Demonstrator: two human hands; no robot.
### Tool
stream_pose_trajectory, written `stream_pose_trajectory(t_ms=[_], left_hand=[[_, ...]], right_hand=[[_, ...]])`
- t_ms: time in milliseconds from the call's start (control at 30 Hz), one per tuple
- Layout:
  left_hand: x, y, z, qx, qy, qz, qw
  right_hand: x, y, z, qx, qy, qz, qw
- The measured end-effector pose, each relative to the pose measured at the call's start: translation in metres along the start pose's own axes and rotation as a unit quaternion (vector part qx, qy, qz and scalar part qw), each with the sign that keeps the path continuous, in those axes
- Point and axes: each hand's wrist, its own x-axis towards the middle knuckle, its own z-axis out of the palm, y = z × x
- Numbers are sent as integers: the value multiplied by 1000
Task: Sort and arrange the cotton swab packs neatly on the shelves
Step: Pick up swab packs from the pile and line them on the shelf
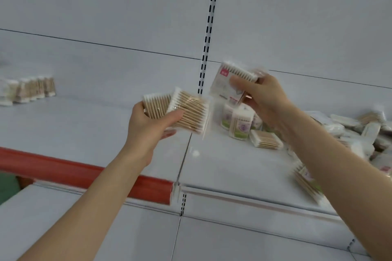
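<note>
My left hand [148, 122] grips two clear packs of wooden-stick cotton swabs [186, 112] above the white shelf [84, 129], thumb on top. My right hand [263, 99] holds a pack with a white and pink label [224, 82] higher up, near the slotted upright. Below it, a few labelled packs [239, 123] stand upright and one lies flat [266, 140]. A loose heap of packs [364, 131] covers the shelf's right side. A tidy row of upright packs [27, 90] stands at the far left.
A black-slotted upright [209, 34] runs up the white back panel. A red price strip [84, 174] edges the left shelf. One pack [307, 182] lies near the front edge under my right forearm. A lower shelf [106, 229] juts out beneath.
</note>
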Motion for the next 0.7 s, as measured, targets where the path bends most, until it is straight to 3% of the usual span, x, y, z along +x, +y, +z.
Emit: stream_pose_trajectory(t_ms=[133, 300, 567, 700], left_hand=[[2, 15, -66, 17, 71, 34, 997], [-7, 33, -164, 30, 94, 69, 993], [-26, 52, -326, 61, 105, 90, 988], [-11, 57, -382, 81, 113, 78, 987]], right_hand=[[11, 4, 51, 17, -51, 11, 998], [7, 12, 157, 51, -145, 35, 988], [8, 29, 320, 40, -155, 71, 985], [20, 33, 377, -19, -143, 53, 988]])
